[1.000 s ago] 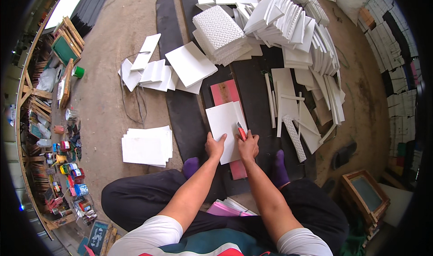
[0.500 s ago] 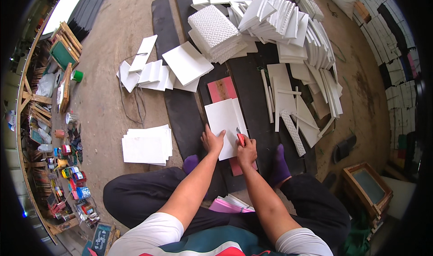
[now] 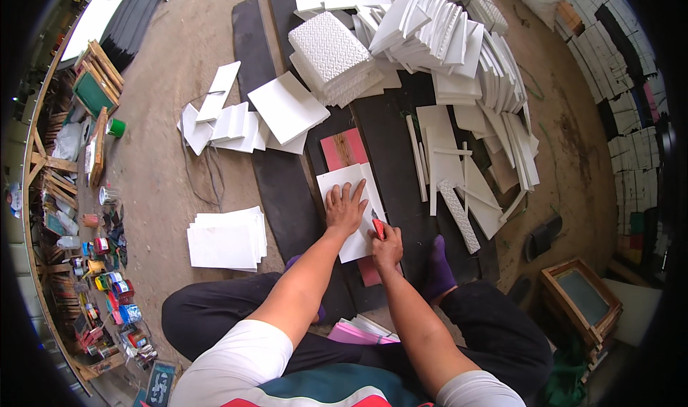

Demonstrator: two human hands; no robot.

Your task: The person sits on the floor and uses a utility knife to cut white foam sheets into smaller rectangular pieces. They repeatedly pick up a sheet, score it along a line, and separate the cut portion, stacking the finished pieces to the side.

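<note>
My left hand (image 3: 346, 210) lies with its fingers spread on a white rectangular sheet (image 3: 351, 251). A red utility knife (image 3: 378, 228) is gripped in my right hand (image 3: 388, 251), its blade pointing away from me at the sheet's right part. Whether the blade touches the sheet I cannot make out. Under the sheet is a pink board (image 3: 342, 149), showing beyond its far and near ends. A narrow strip along the sheet's right side looks like a separate edge or second layer.
Dark planks (image 3: 283, 185) lie beneath the work. Beyond stand a textured white block stack (image 3: 330, 45) and leaning white panels (image 3: 423, 30). White offcuts (image 3: 444, 149) lie to the right, a white sheet stack (image 3: 224, 242) to the left. Paint containers (image 3: 129, 314) line the left side.
My left hand has moved from the sheet's left edge forward onto its middle, fingers now spread flat. The knife in my right hand stays near the sheet's right side. The whole view has shifted slightly.
</note>
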